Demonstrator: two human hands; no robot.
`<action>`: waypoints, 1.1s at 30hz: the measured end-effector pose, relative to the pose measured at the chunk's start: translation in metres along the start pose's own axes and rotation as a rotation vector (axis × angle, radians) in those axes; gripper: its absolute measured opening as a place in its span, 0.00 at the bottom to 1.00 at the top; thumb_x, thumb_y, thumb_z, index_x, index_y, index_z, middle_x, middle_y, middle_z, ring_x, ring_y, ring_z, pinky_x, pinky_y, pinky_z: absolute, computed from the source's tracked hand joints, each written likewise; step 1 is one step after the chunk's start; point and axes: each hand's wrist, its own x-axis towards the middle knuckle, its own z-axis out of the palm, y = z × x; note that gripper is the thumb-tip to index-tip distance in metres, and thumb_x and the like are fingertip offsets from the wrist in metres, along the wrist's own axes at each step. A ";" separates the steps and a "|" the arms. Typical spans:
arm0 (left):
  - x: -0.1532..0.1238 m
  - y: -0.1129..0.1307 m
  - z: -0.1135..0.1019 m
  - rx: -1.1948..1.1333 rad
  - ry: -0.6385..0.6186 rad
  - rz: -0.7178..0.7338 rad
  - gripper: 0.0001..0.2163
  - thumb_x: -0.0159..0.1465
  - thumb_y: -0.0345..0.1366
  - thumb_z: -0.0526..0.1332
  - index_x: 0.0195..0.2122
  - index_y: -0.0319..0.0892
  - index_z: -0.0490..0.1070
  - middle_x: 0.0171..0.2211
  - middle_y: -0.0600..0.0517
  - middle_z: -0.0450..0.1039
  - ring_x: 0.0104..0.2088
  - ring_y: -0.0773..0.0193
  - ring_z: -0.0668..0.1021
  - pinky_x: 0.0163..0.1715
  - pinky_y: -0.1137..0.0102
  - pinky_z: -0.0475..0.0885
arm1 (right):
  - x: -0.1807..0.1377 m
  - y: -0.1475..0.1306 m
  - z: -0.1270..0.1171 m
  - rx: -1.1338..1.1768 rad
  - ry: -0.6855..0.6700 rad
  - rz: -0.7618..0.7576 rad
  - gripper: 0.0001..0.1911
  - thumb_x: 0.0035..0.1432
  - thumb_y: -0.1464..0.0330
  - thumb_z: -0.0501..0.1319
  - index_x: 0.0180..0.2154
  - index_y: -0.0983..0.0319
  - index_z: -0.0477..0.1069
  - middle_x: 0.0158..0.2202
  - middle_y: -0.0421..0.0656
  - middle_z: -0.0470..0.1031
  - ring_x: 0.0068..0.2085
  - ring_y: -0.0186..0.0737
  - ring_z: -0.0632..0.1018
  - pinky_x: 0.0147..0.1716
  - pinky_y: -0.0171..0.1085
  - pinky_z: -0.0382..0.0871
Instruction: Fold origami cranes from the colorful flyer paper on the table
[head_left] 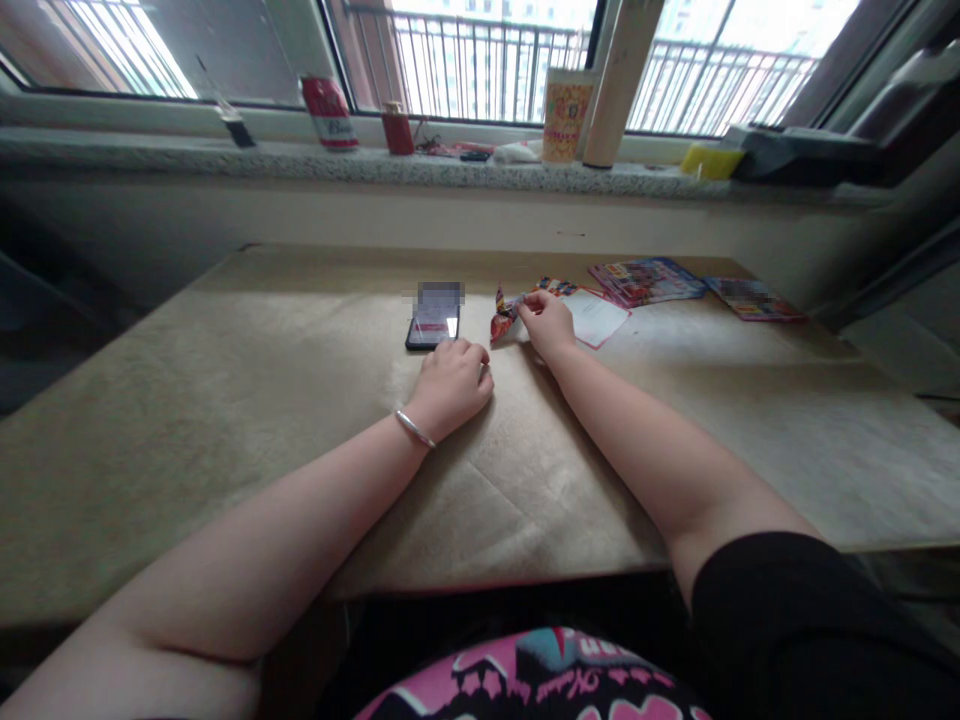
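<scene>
In the head view my right hand (pixel 549 322) pinches a small folded piece of colourful paper (pixel 503 318), mostly red with pointed parts, just above the table. My left hand (pixel 454 378) rests on the table with its fingers loosely bent and nothing visible in it. Its fingertips lie at the lower edge of a phone (pixel 433 322), whose screen is lit and partly blurred. Behind and right of my right hand lies a white sheet (pixel 601 318) with a red edge. Another patterned paper (pixel 553 286) is partly hidden behind my fingers.
Printed colourful sheets (pixel 646 280) lie at the back right of the cloth-covered table (pixel 300 400), with another printed sheet (pixel 752 298) beside them. Along the windowsill stand a red can (pixel 327 112), a red bottle (pixel 397 128), a patterned cup (pixel 566 118) and a yellow item (pixel 711 161).
</scene>
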 end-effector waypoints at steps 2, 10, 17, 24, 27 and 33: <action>0.000 0.000 0.001 0.009 0.001 0.008 0.10 0.64 0.37 0.55 0.42 0.41 0.72 0.44 0.42 0.71 0.46 0.50 0.70 0.46 0.59 0.65 | 0.005 -0.002 0.005 0.003 0.027 -0.005 0.10 0.56 0.62 0.60 0.36 0.60 0.74 0.36 0.43 0.79 0.36 0.40 0.76 0.42 0.40 0.67; 0.002 0.001 -0.001 0.028 -0.013 0.017 0.11 0.64 0.38 0.55 0.43 0.40 0.72 0.45 0.42 0.71 0.46 0.49 0.70 0.45 0.59 0.65 | 0.013 -0.004 0.021 -0.081 -0.028 -0.028 0.08 0.56 0.65 0.60 0.37 0.60 0.75 0.37 0.45 0.79 0.39 0.42 0.77 0.43 0.40 0.67; 0.001 0.001 -0.001 0.040 -0.022 0.013 0.12 0.64 0.38 0.55 0.44 0.41 0.72 0.46 0.42 0.71 0.46 0.50 0.70 0.45 0.59 0.65 | 0.011 0.002 0.023 -0.103 -0.095 -0.038 0.16 0.53 0.69 0.62 0.45 0.62 0.73 0.39 0.45 0.80 0.40 0.42 0.77 0.44 0.40 0.68; 0.000 0.002 -0.003 0.055 -0.044 0.009 0.12 0.65 0.39 0.54 0.45 0.41 0.72 0.46 0.43 0.71 0.47 0.50 0.70 0.45 0.59 0.65 | -0.002 0.009 -0.013 -0.182 -0.202 -0.090 0.24 0.54 0.68 0.61 0.53 0.67 0.69 0.48 0.50 0.76 0.40 0.40 0.76 0.45 0.40 0.70; 0.000 0.003 -0.003 0.076 -0.048 0.003 0.13 0.65 0.39 0.54 0.45 0.41 0.72 0.47 0.44 0.71 0.47 0.50 0.70 0.45 0.59 0.66 | -0.015 0.017 -0.048 -0.479 -0.154 -0.213 0.18 0.56 0.65 0.60 0.47 0.63 0.75 0.49 0.50 0.76 0.52 0.50 0.72 0.54 0.48 0.64; -0.001 0.004 -0.003 0.088 -0.039 0.008 0.12 0.65 0.39 0.54 0.46 0.42 0.72 0.47 0.45 0.71 0.47 0.51 0.70 0.45 0.59 0.66 | -0.038 0.041 -0.101 -0.815 -0.147 -0.215 0.24 0.58 0.62 0.58 0.54 0.64 0.72 0.58 0.52 0.71 0.59 0.55 0.66 0.60 0.50 0.57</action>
